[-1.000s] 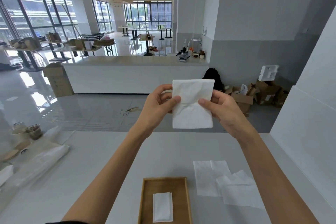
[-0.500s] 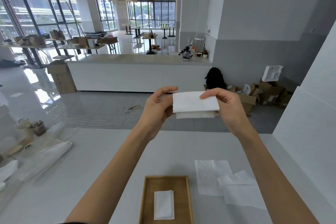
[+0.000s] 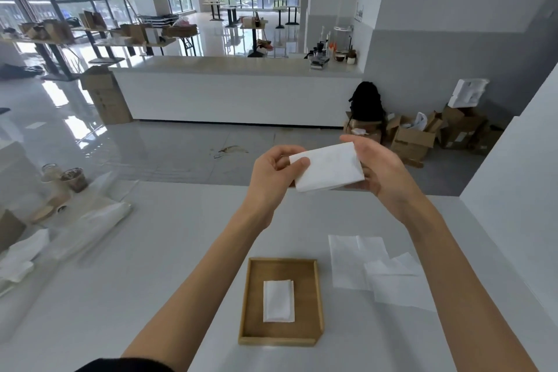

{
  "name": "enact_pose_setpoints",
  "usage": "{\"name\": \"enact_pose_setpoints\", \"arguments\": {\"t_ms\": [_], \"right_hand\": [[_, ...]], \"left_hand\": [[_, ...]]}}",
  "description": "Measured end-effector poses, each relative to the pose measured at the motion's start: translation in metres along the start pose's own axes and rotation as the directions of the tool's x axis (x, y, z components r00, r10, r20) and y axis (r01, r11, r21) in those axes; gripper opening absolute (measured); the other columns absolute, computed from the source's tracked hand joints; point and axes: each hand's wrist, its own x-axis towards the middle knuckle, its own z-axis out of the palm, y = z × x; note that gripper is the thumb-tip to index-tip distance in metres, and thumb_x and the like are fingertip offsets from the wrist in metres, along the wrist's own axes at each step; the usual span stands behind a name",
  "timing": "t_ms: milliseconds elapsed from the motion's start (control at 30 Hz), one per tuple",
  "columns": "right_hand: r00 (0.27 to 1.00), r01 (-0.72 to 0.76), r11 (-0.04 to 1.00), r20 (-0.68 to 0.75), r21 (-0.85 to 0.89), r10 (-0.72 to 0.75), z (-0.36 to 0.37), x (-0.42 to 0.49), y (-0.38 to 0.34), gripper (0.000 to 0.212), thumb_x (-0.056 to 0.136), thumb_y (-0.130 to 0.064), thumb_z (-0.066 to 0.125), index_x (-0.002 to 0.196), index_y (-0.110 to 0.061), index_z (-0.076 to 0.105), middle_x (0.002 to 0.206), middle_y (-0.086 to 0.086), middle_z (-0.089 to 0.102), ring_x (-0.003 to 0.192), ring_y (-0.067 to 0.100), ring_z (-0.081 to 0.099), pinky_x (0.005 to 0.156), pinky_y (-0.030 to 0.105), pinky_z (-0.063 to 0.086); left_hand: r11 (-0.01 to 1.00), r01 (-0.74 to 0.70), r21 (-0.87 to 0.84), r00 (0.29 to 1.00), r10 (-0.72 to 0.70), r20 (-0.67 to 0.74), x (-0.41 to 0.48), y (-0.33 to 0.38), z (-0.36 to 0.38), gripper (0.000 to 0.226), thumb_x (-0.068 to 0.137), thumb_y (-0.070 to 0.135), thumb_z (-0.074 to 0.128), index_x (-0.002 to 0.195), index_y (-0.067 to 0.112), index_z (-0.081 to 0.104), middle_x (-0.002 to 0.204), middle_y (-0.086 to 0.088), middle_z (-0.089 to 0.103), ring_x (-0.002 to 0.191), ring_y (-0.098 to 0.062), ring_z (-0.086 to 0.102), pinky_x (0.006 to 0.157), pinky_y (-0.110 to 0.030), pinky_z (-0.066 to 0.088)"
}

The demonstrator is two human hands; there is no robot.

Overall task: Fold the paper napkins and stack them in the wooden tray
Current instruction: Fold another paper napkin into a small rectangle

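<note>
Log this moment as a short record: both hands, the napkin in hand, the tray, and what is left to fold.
left hand: pinches the left end of the held napkin
right hand: holds its right end
held napkin: folded to a narrow rectangle, in the air above the table
wooden tray: on the table below the hands; one folded napkin lies in it
loose napkins: at least two, unfolded, overlapping, on the table right of the tray
step left: held napkin not yet in the tray

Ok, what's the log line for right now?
left hand: pinches held napkin | right hand: holds held napkin | wooden tray: one folded napkin inside | loose napkins: right of tray
</note>
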Motion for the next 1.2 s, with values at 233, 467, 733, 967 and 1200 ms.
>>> {"name": "enact_pose_setpoints", "arguments": {"t_ms": [233,467,733,967,1200], "right_hand": [[0.997,0.079,0.98,0.0,-0.183,-0.08,0.031,-0.013,0.018,0.032,0.096,-0.014,0.066,0.126,-0.024,0.063,0.096,0.01,0.078,0.081,0.011,0.07,0.072,0.023,0.055],[0.988,0.083,0.94,0.153,-0.33,-0.033,0.055,-0.008,0.024,0.036,0.098,-0.029,0.062,0.133,-0.039,0.057,0.084,-0.004,0.077,0.08,0.005,0.068,0.072,0.015,0.052],[0.975,-0.213,0.972,-0.085,-0.101,0.205,0.103,-0.056,0.139,0.055,0.097,-0.023,0.064,0.138,-0.055,0.046,0.109,-0.012,0.073,0.096,0.004,0.072,0.073,0.021,0.06],[0.933,-0.354,0.905,-0.162,-0.236,0.322,0.114,-0.091,0.256,0.068,0.099,-0.003,0.056,0.149,-0.044,0.036,0.087,0.008,0.071,0.073,0.016,0.063,0.07,0.019,0.054],[0.847,-0.532,0.769,-0.203,-0.355,0.492,0.114,-0.081,0.349,0.058,0.1,-0.006,0.052,0.151,-0.032,0.04,0.103,-0.001,0.071,0.088,0.009,0.065,0.077,0.019,0.053]], "left_hand": [[0.983,0.181,0.035,0.96,-0.184,0.21,-0.034,-0.011,-0.028,0.032,0.095,0.012,0.068,0.127,0.012,0.063,0.103,-0.005,0.075,0.088,-0.016,0.072,0.075,-0.027,0.061],[0.95,0.31,0.02,0.871,-0.292,0.395,-0.054,-0.033,-0.049,0.031,0.102,0.015,0.058,0.128,-0.002,0.063,0.116,-0.022,0.074,0.106,-0.034,0.073,0.09,-0.04,0.061],[0.922,0.383,-0.056,0.923,-0.384,-0.003,-0.08,-0.113,-0.064,0.025,0.103,0.018,0.057,0.124,0.007,0.066,0.114,-0.018,0.075,0.103,-0.034,0.074,0.091,-0.049,0.06],[0.811,0.555,0.185,0.832,-0.539,-0.131,-0.103,-0.223,-0.088,0.022,0.102,0.018,0.056,0.106,0.001,0.069,0.089,-0.007,0.067,0.08,-0.02,0.063,0.066,-0.028,0.052],[0.652,0.62,0.437,0.773,-0.604,-0.194,-0.087,-0.316,-0.095,0.011,0.097,0.013,0.061,0.107,0.01,0.061,0.089,0.001,0.065,0.084,-0.02,0.062,0.063,-0.018,0.05]]}}
